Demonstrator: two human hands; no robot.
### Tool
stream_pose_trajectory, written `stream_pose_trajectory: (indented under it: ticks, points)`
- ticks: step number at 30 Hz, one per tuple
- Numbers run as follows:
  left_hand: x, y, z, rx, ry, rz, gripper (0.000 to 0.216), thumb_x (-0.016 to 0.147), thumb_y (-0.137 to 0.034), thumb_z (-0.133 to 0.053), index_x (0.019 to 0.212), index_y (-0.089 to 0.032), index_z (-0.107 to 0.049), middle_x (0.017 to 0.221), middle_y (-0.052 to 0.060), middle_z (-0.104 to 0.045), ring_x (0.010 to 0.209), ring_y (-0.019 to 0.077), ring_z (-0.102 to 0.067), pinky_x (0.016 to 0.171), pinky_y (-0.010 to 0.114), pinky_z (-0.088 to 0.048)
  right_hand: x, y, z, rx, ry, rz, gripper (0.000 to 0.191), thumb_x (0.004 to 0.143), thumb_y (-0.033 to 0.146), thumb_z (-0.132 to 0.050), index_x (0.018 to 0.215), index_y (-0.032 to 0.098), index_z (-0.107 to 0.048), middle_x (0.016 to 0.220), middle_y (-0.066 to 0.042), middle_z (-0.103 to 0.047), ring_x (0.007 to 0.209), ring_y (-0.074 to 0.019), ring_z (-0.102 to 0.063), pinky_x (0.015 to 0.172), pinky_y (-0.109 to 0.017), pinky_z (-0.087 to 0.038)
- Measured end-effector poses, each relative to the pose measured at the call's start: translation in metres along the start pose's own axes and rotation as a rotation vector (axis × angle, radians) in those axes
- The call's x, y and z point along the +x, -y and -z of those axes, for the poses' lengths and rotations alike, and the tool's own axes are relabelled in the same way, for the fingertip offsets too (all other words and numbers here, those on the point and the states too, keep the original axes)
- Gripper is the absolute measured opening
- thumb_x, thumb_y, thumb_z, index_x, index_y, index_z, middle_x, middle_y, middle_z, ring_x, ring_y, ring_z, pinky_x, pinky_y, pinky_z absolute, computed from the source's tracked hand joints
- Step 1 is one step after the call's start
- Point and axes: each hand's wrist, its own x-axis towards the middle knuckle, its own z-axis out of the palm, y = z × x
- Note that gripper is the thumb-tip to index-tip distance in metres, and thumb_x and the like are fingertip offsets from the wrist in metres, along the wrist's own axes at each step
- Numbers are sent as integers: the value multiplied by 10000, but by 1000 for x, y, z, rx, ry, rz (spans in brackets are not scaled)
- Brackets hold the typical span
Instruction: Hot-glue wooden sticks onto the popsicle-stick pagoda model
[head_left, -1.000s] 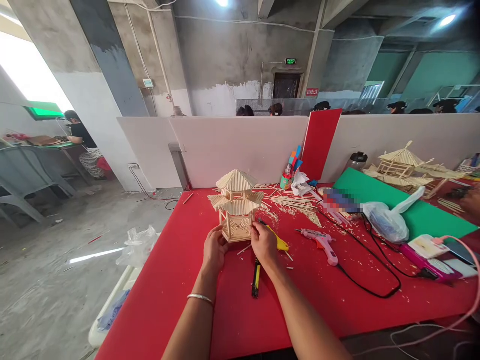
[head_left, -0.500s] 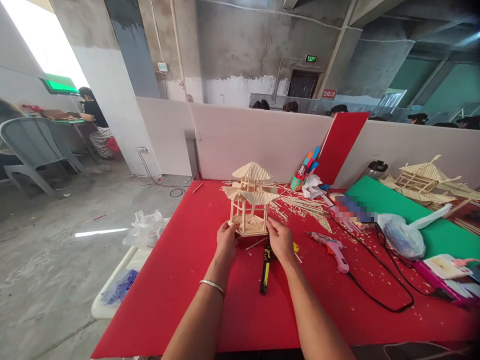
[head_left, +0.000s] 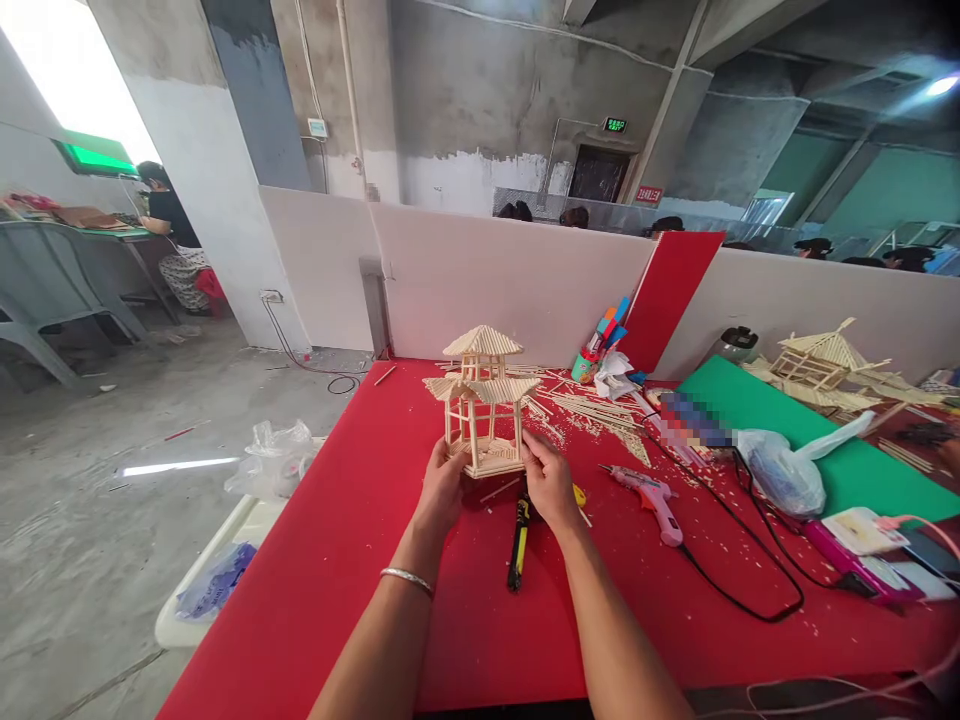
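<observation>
A two-tiered model pavilion (head_left: 484,392) made of thin wooden sticks is held upright above the red table (head_left: 322,560). My left hand (head_left: 442,485) grips the left side of its base, a silver bangle on that wrist. On the other side, my right hand (head_left: 549,480) has its fingers closed on the base's right edge. Below the base lies a black and yellow tool (head_left: 518,540), its upper end partly hidden by my right hand. To the right rests a pink glue gun (head_left: 652,497) with a black cord.
Loose sticks (head_left: 592,415) and shavings lie behind the pavilion. A green board (head_left: 847,450) on the right bears a plastic bag (head_left: 784,470); another stick model (head_left: 829,365) stands behind. A purple power strip (head_left: 855,565) sits at the right, and a white bin (head_left: 214,580) at the left.
The pavilion is turned slightly between my hands, and its base is tilted a little more into view. The whole scene has shifted left as my head moved.
</observation>
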Motion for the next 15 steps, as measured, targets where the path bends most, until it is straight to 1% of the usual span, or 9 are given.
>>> stream_pose_trajectory:
  ticks: [4, 8, 10, 15]
  points:
    - [-4, -3, 0, -11, -1, -4, 522, 566, -93, -647, 1063, -190, -522, 844, 19, -674, 721, 166, -666, 648, 284, -565, 0, 0, -1, 31, 12, -12, 383, 933, 347, -425, 1163, 194, -690, 1104, -118, -692, 1026, -203, -638, 929, -339, -503]
    - [-5, -5, -1, 24, 13, 23, 516, 596, -101, -628, 1087, -202, -504, 816, 12, -661, 698, 174, -663, 618, 294, -562, 0, 0, -2, 57, 14, -37, 375, 929, 341, -433, 1170, 202, -685, 1148, -110, -684, 1064, -209, -629, 948, -353, -492]
    - [-5, -6, -1, 18, 6, 25, 520, 603, -102, -630, 1095, -204, -497, 811, 10, -656, 700, 177, -665, 628, 303, -568, -1, 1, -2, 68, 18, -50, 374, 927, 344, -437, 1164, 197, -686, 1150, -111, -683, 1066, -211, -629, 945, -350, -492]
    - [-4, -3, -3, -36, -54, -5, 586, 572, -81, -613, 1131, -217, -496, 872, 16, -663, 722, 167, -662, 639, 289, -567, -2, 9, -3, 79, 25, -77, 355, 908, 396, -500, 1126, 184, -683, 1071, -101, -694, 955, -194, -641, 851, -300, -511]
